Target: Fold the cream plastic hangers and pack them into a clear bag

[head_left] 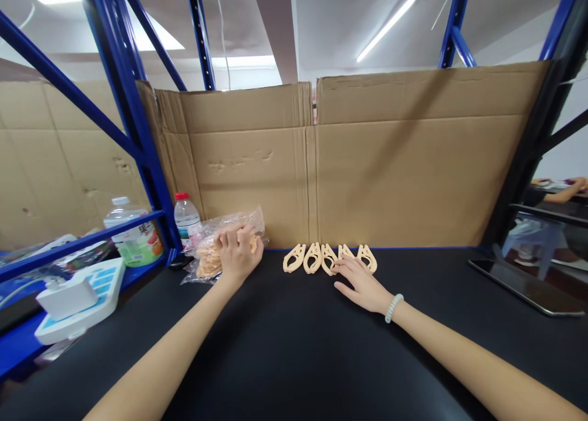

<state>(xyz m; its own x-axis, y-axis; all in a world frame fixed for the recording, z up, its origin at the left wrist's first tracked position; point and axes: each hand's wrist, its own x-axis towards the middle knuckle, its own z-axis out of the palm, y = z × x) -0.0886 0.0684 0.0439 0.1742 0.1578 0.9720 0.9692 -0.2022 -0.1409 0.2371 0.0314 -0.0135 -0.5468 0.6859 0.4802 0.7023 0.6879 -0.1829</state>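
My left hand (pixel 237 249) is at the left of the table with its fingers curled over a clear plastic bag (pixel 211 231). Cream-coloured plastic clips (pixel 209 260) show through the film; how firmly the fingers grip is partly hidden. Several matching clips (pixel 312 258) lie side by side in a row along the back edge of the black table. My right hand (pixel 362 284), with a pale beaded bracelet at the wrist, lies palm down, fingers stretched out and apart. Its fingertips reach over the clips toward the row's right end, covering parts of them.
A red-capped water bottle (pixel 186 219) stands behind the bag. Left of the blue rack post are a juice bottle (pixel 135 234) and a white power strip (pixel 105 298). Cardboard panels (pixel 413 163) wall the back. A dark phone (pixel 526 286) lies at right; another person's arm (pixel 563 193) shows beyond.
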